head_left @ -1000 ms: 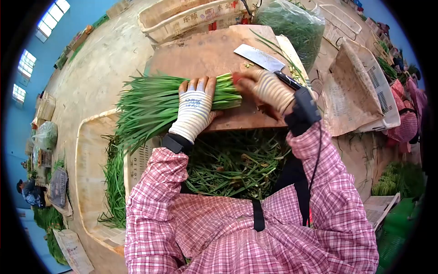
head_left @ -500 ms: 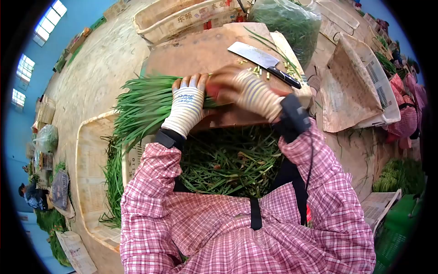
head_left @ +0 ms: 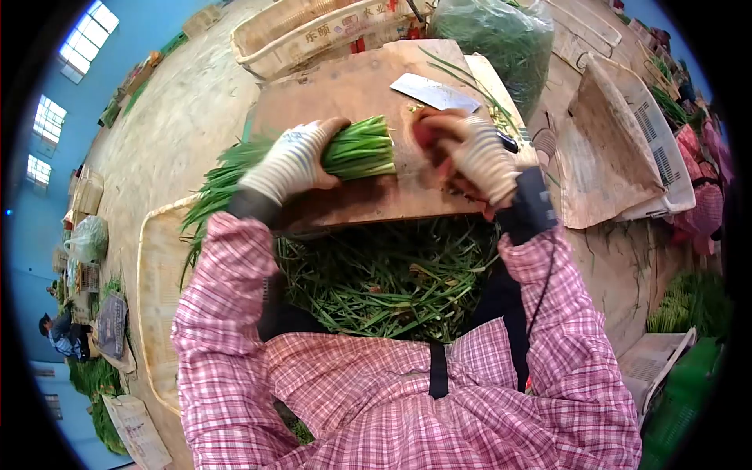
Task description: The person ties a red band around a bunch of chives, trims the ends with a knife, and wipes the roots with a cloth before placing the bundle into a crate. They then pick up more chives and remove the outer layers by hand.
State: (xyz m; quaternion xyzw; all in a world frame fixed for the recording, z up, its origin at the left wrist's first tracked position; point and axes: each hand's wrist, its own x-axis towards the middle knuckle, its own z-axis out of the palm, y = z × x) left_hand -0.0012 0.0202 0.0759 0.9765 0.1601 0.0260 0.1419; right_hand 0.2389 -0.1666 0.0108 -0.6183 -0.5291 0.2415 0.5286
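My left hand (head_left: 296,160), in a white striped glove with brown fingers, is closed around a bunch of garlic chives (head_left: 360,149). The bunch lies on a brown board (head_left: 337,86), its even pale ends pointing right and its leaves hanging over the left edge. Over the board's right side is my right hand (head_left: 474,157), gloved alike, apart from the bunch. Its fingers are smeared by motion, with something reddish about them that I cannot make out. Behind that hand lies a cleaver (head_left: 433,92), its handle mostly hidden. Loose chive leaves (head_left: 462,66) rest beside the blade.
Under the board's near edge is a heap of leaf trimmings (head_left: 384,274). A pale crate (head_left: 160,313) stands at left, another crate (head_left: 313,35) behind the board. A clear bag of greens (head_left: 493,47) sits at the back right, near a tilted crate (head_left: 658,141). Other people are farther off.
The chive bunch's cut ends now show to the right of my left hand, which has moved left. My right hand has drawn away rightward from the bunch, over the cleaver's handle.
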